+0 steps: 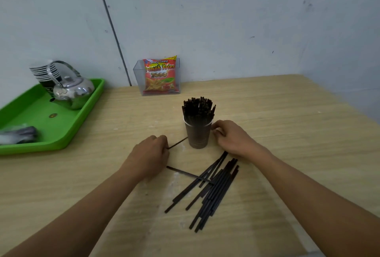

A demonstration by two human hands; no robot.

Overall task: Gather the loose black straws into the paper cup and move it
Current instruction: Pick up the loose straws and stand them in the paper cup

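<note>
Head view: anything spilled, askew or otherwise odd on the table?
Yes: loose straws lie scattered on the table before the upright cup, a crosswise straw over them. The left hand pinches a single straw.

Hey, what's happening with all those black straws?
A person is collecting black straws. Their left hand pinches one straw just beside the brown paper cup, which is already packed with upright straws. Their right hand sits curled against the cup's other side; whether it grips is unclear. A loose pile of straws lies on the wooden table in front.
</note>
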